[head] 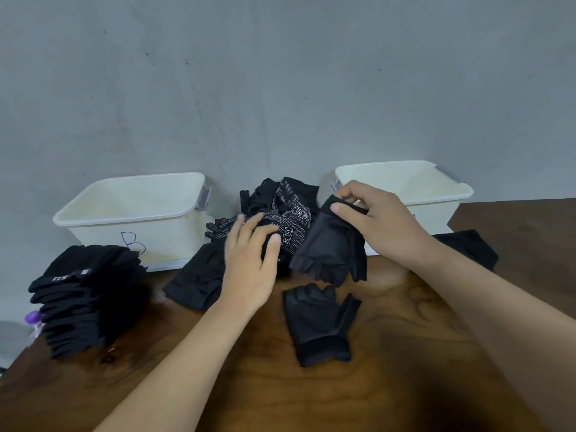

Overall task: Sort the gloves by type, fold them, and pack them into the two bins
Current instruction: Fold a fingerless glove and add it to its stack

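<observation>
Held fingerless glove and its likely mate on the table (405, 353).
My right hand (383, 219) pinches the fingerless glove (330, 251) by its cuff, finger stubs hanging down. A second fingerless glove (318, 325) lies flat just below it, cuff toward me, nearer that hand. My left hand (249, 263) rests with fingers straight on the mixed pile (280, 201) between the bins. Bin B (174, 238) and the right bin (436, 213) show nothing inside; a folded stack (84, 300) sits at left.

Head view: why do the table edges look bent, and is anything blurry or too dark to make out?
In the head view the wide-angle lens bends the edges of the table; the left hand and the stacked gloves look smeared; the bottom corners fall dark.
</observation>
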